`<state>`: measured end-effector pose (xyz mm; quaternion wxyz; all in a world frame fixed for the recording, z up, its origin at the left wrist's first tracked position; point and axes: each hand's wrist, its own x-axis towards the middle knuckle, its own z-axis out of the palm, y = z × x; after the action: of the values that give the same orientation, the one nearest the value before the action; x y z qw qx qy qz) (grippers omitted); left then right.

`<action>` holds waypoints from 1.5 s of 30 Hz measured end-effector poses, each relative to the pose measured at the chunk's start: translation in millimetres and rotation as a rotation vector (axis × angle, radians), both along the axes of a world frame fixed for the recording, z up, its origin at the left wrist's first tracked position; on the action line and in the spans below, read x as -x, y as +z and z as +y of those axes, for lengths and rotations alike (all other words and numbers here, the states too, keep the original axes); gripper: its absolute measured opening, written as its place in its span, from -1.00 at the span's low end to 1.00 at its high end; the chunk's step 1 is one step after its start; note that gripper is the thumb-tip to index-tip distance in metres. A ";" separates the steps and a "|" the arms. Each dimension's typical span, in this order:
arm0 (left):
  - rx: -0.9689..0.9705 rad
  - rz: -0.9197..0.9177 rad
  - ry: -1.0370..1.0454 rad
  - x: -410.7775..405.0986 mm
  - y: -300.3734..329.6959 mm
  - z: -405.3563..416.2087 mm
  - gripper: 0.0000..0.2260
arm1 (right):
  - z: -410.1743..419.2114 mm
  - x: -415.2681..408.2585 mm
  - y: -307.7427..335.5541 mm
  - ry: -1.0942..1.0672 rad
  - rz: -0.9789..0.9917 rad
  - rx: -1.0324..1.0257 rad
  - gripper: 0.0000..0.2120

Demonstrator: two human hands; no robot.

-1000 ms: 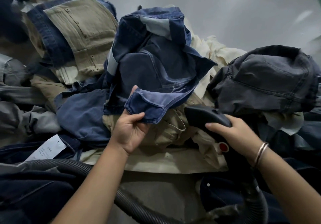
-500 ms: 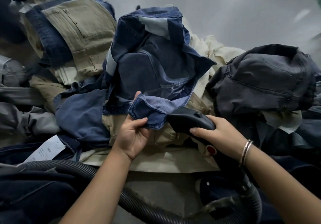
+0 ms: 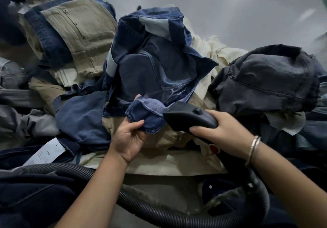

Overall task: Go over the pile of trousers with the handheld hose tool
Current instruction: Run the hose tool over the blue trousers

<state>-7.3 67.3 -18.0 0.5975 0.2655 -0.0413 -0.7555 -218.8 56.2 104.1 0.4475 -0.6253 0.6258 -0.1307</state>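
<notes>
A heap of trousers fills the view. On top lie blue jeans (image 3: 155, 68), turned partly inside out. My left hand (image 3: 131, 135) pinches their folded hem or cuff (image 3: 146, 114) between thumb and fingers. My right hand (image 3: 221, 130) grips the black hose tool (image 3: 189, 118), whose nose touches that cuff from the right. A red button (image 3: 214, 148) shows on the tool below my hand. Its ribbed black hose (image 3: 141, 208) loops across the front, from my right wrist round to the left.
Beige trousers (image 3: 79, 33) lie at the back left, dark grey jeans (image 3: 265, 84) at the right, cream cloth (image 3: 212, 51) behind. Beige trousers (image 3: 159, 158) lie under my hands. A white paper tag (image 3: 46, 153) sits at the left. A grey floor (image 3: 212, 6) lies beyond.
My right hand has moved the tool left and up until its nose meets the blue cuff. My left hand keeps its hold on the cuff.
</notes>
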 end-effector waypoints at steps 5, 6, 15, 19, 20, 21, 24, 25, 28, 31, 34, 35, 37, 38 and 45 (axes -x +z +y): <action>0.016 0.009 -0.017 5.0 3.3 2.0 -0.36 | -2.5 -12.6 -9.0 0.024 0.061 0.008 -0.77; 0.025 0.013 -0.025 5.4 3.2 2.7 -0.37 | -4.3 -12.1 -9.5 0.016 0.049 0.000 -0.75; 0.090 0.040 -0.116 3.3 3.3 9.9 -0.35 | -25.3 9.5 -0.1 -0.324 -0.052 0.025 -0.88; 0.076 0.039 -0.146 12.2 2.8 9.7 -0.32 | -18.8 13.5 10.0 -0.171 -0.069 -0.029 -0.90; 0.077 0.043 -0.150 14.6 3.2 9.9 -0.32 | -14.7 7.7 7.9 -0.124 -0.078 -0.061 -0.90; 0.083 0.044 -0.155 16.7 3.8 10.7 -0.32 | -11.5 0.8 4.0 -0.084 -0.071 -0.083 -0.89; 0.066 0.019 -0.162 18.0 5.8 12.3 -0.35 | -13.6 -13.6 -9.0 -0.144 -0.048 -0.029 -0.85; 0.048 0.010 -0.153 17.4 6.4 12.8 -0.40 | -18.0 -13.5 -9.8 -0.211 -0.054 0.019 -0.85; 0.013 0.018 -0.126 21.2 9.4 14.4 -0.59 | -29.9 -5.0 -2.8 -0.294 -0.108 0.047 -0.89; -0.071 0.029 -0.074 28.5 7.1 16.0 -0.60 | -28.9 -0.7 2.3 -0.098 -0.063 -0.021 -0.88; -0.092 0.030 -0.026 28.3 5.5 14.0 -0.68 | -25.6 -6.7 2.5 -0.036 -0.080 -0.084 -0.85; -0.078 0.003 -0.023 27.2 5.8 13.2 -0.71 | -25.5 -8.4 2.4 -0.017 -0.056 -0.074 -0.83; -0.043 -0.089 -0.012 24.9 6.0 12.1 -0.72 | -25.4 -9.7 3.3 0.006 -0.023 -0.047 -0.77; -0.027 -0.137 -0.006 23.5 6.3 11.6 -0.73 | -25.7 -9.3 4.1 0.012 -0.023 -0.038 -0.74; 0.069 -0.231 -0.099 20.1 8.7 12.1 -0.77 | -24.4 -14.7 3.1 0.096 0.015 -0.053 -0.78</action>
<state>-27.4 79.4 -9.2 0.5594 0.3278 -0.1490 -0.7467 -204.2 31.8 107.1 0.4649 -0.6437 0.6015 -0.0877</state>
